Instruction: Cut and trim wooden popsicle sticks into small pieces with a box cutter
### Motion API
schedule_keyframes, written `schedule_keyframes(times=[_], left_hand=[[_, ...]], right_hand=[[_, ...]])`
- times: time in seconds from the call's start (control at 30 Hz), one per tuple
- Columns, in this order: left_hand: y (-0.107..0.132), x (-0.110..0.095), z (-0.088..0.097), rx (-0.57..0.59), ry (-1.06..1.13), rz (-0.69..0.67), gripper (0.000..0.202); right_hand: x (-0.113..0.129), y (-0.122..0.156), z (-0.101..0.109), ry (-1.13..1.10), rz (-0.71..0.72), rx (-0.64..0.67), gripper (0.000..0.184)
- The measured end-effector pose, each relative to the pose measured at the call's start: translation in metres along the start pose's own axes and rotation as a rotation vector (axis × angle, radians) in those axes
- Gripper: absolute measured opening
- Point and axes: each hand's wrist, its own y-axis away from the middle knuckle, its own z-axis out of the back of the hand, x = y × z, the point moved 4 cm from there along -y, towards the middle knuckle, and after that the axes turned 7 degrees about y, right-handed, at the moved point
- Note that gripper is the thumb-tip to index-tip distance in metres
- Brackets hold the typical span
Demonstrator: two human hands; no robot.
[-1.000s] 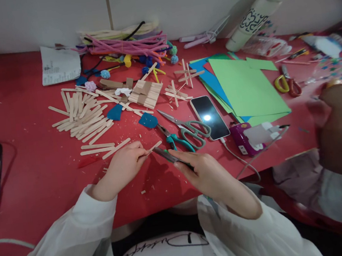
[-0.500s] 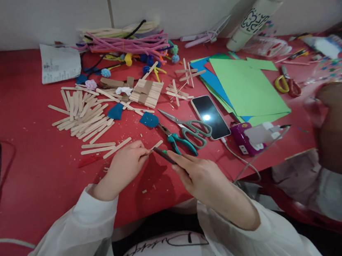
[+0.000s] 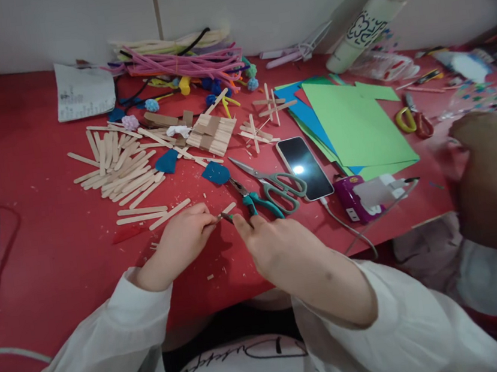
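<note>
My left hand point(image 3: 186, 233) is closed in a pinch above the red table. From its fingertips pokes the end of a thin wooden piece point(image 3: 219, 217), mostly hidden, that looks like a craft stick. My right hand point(image 3: 268, 241) is closed round a dark, narrow flat tool point(image 3: 227, 217) with a touch of green; its kind is unclear and most of it is covered. The tool's tip is at the wooden piece, between both hands. Beyond the hands lie teal-handled pliers point(image 3: 259, 203) and grey-handled scissors point(image 3: 283, 191). A loose craft stick point(image 3: 170, 213) rests just past my left hand.
Craft sticks are heaped point(image 3: 125, 162) at the left, near a glued stick panel point(image 3: 213, 133). Pipe cleaners point(image 3: 178, 59) lie along the wall. At right are a phone point(image 3: 305, 169), a purple power adapter point(image 3: 354, 198), coloured paper point(image 3: 353, 119), a bottle point(image 3: 365, 30) and another person's arm point(image 3: 485, 175).
My right hand has turned and shifted left toward my left fingertips, so less of the dark tool shows. My left hand has stayed nearly in place. The other person's arm moved slightly.
</note>
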Motion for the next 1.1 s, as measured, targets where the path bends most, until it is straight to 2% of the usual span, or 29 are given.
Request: schedule_keyframes(times=[0.2,0.37,0.47,0.6,0.67,0.73,0.8,0.9,1.1], left_hand=[[0.001,0.001,-0.001,-0.023,0.046,-0.04,0.026],[0.001,0.004,-0.003,-0.006,0.043,-0.031,0.022],[0.0,0.003,-0.002,-0.014,0.022,0.011,0.017],[0.001,0.001,0.001,-0.035,-0.023,0.074,0.012],[0.002,0.0,0.002,-0.037,-0.053,0.089,0.013],[0.002,0.0,0.002,-0.024,-0.073,0.086,0.013],[0.001,0.001,0.001,-0.013,-0.076,0.073,0.013],[0.0,0.002,0.001,-0.008,-0.063,0.05,0.015],[0.0,0.002,0.001,0.004,-0.053,0.031,0.015]], right_hand=[[-0.001,-0.011,0.013,0.051,0.115,0.013,0.035],[-0.011,-0.014,0.01,-0.018,0.069,0.037,0.038],[-0.024,-0.009,-0.003,-0.199,-0.007,0.009,0.041],[-0.037,0.001,-0.031,-0.629,-0.08,-0.112,0.038],[-0.04,0.007,-0.048,-0.825,-0.15,-0.105,0.038],[-0.04,0.012,-0.059,-0.927,-0.201,-0.105,0.04],[-0.04,0.017,-0.059,-0.914,-0.229,-0.182,0.039],[-0.037,0.022,-0.051,-0.783,-0.214,-0.295,0.036],[-0.031,0.026,-0.043,-0.538,-0.183,-0.268,0.038]])
